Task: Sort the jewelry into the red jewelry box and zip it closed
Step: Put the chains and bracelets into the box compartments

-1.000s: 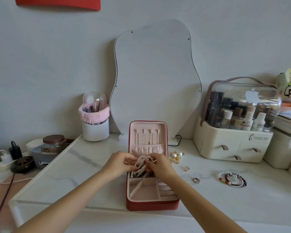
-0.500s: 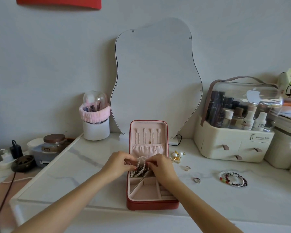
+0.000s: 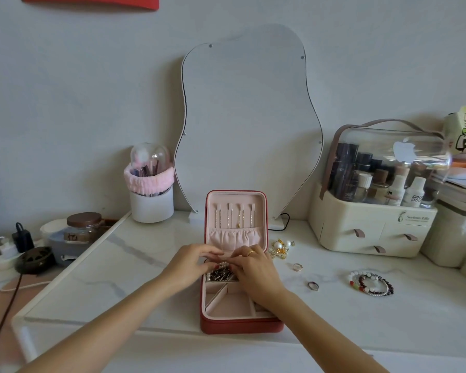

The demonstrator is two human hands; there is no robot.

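Red jewelry box (image 3: 240, 325) lined pink; white marble-veined table (image 3: 119, 265); bracelets (image 3: 370, 284) seemingly white, red, dark.

Both bare forearms reach in from the lower edge and angle toward each other, so the two hands meet near the middle of the view. The left hand (image 3: 193, 261) lies palm down, wrist nearly straight, its fingers bent forward and drawn together at the tips. The right hand (image 3: 254, 267) is also palm down, knuckles raised, its fingers curled down and inward toward the left hand's fingertips. A gold band sits on one of the right hand's fingers. The fingertips of the two hands are just beside each other; whether they touch cannot be told. Red polish shows on one nail between them.
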